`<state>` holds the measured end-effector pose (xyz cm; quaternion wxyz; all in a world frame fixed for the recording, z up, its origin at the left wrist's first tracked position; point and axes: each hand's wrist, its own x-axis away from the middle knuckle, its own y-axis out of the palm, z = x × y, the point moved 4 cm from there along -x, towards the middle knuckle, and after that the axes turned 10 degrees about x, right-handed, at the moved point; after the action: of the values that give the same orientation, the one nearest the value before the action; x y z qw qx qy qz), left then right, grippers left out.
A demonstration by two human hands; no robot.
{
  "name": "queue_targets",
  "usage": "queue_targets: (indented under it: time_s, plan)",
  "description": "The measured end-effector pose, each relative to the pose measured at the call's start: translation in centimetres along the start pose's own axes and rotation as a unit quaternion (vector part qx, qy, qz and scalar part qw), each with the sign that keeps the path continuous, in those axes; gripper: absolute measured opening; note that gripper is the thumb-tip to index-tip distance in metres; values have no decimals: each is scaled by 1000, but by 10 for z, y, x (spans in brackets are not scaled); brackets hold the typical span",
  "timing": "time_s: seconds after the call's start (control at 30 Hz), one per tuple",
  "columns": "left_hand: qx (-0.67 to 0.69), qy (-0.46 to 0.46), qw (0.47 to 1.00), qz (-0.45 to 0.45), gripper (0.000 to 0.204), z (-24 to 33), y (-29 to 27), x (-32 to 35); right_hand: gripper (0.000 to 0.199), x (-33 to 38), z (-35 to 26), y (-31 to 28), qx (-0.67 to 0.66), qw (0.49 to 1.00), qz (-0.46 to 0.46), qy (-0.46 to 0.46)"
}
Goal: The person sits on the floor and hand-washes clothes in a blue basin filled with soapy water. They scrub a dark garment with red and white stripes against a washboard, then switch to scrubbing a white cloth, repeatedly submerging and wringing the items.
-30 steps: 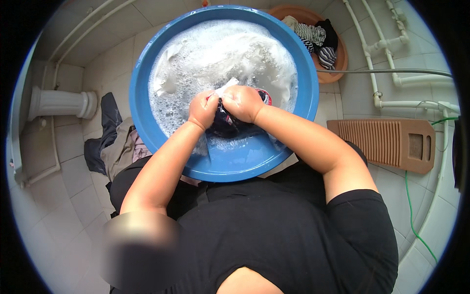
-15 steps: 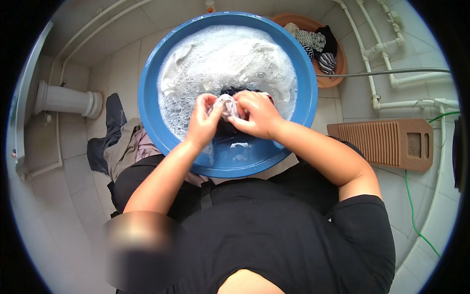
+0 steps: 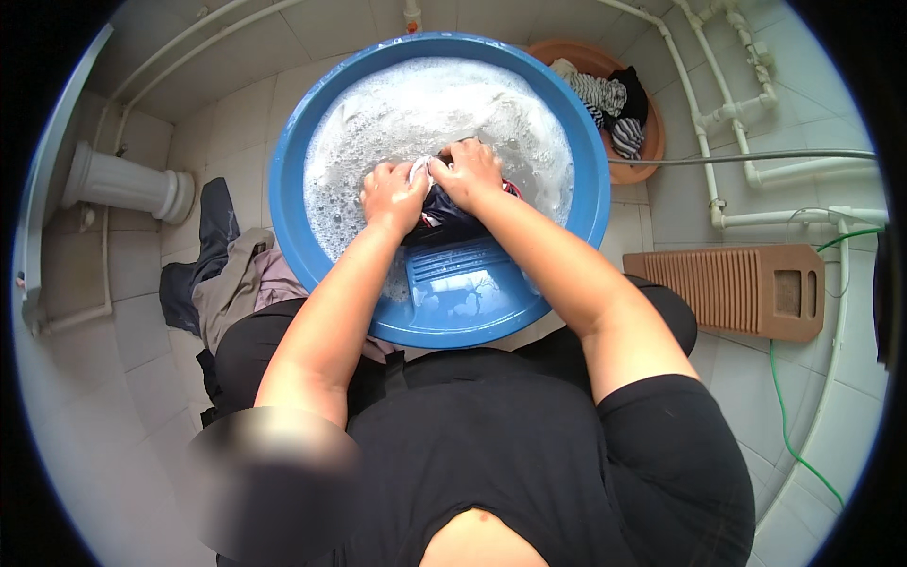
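Head view: L hand (image 3: 394,196) & R hand (image 3: 470,173) grip white cloth (image 3: 420,168) (dk garment (image 3: 444,223) below) in blue tub (image 3: 588,161).

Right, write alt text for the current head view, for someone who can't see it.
A person's left hand and right hand hold dark cloth in a blue tub of sudsy water, seen from above. A brown washboard lies at right, an orange basin of clothes beyond the tub, and a loose garment pile at left.

Head-worn fisheye view, facing steeply down, from above the wearer's chest (image 3: 491,425), blue tub (image 3: 591,189) upper centre
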<state>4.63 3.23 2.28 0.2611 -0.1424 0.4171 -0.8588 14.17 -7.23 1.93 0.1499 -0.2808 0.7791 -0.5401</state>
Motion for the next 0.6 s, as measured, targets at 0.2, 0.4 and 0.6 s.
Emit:
queue_targets:
  time_s: [0.2,0.4,0.6]
  plan:
    - [282,-137,938,-146,45,-30,9,-6,53,12,0,-24,-107,961,-252,-47]
    - [332,97,938,-28,55,36,-45,64,38,94,-5,-69,-185,959,45,-212]
    - [18,166,986,0,53,44,-36,108,47,131,-2,-77,-55,977,85,-185]
